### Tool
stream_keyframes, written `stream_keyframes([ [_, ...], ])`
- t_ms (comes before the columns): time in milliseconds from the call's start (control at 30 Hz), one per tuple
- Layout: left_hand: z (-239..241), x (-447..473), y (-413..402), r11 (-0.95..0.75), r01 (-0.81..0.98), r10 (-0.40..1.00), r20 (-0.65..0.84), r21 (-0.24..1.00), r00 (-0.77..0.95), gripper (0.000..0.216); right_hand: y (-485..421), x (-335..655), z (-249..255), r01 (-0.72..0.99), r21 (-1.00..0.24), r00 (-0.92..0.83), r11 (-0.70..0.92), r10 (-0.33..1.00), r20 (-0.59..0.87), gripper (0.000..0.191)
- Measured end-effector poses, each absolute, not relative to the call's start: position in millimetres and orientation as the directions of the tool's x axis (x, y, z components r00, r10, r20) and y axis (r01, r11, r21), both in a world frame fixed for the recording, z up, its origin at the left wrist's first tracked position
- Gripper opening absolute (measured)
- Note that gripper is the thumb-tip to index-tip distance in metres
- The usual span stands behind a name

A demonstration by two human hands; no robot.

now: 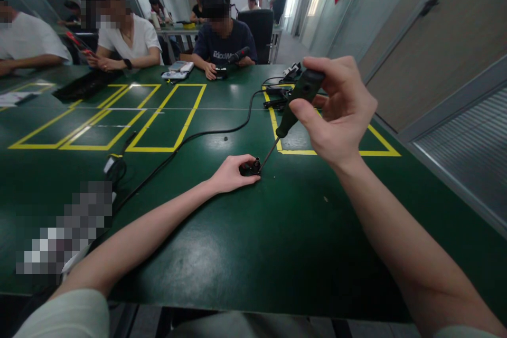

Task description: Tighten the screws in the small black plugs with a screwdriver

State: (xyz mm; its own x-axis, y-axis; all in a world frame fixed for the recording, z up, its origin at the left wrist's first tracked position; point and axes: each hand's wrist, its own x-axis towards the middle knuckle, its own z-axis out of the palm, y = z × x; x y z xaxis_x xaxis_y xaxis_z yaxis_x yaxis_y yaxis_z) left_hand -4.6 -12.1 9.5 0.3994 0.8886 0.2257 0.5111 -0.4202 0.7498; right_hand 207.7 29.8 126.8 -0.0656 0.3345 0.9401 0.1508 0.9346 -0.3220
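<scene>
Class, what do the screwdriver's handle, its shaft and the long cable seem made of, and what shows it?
Screwdriver handle: probably hard plastic, dark and fairly smooth, judging by its moulded shape. Shaft: likely metal, dull grey, slim and straight. Cable: black, smooth, perhaps rubber or plastic sheathing, given its bending curves.

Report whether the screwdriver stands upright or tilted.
Tilted: the screwdriver slants, handle high in the right hand, shaft running down leftward toward the small black part in the left hand.

Head-worn view, forward and down
</scene>
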Motion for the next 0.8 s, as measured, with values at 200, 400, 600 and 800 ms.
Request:
stream_keyframes([
  [200,10.2,-5.0,-12.5,-0.421,0.52,0.889,0.222,0.743,0.401,0.025,30.2,208.1,127.5,-0.033,-0.393,-0.145,0.919,0.385,0.912,0.042],
  [400,7.8,-4.8,-9.9,-0.389,0.459,0.894,0.208,0.799,0.397,0.025,31.4,209.2,128.6,0.098,-0.35,-0.043,0.932,0.355,0.934,0.04],
  [600,4.9,-3.2,-6.3,-0.299,0.379,0.917,0.153,0.876,0.368,0.028,32.8,210.0,130.3,-0.104,-0.31,-0.139,0.945,0.295,0.945,0.035],
  [800,3.2,-0.6,-6.8,-0.261,0.35,0.931,0.139,0.9,0.338,0.029,29.7,210.7,132.4,0.02,-0.293,-0.061,0.956,0.294,0.954,0.034],
])
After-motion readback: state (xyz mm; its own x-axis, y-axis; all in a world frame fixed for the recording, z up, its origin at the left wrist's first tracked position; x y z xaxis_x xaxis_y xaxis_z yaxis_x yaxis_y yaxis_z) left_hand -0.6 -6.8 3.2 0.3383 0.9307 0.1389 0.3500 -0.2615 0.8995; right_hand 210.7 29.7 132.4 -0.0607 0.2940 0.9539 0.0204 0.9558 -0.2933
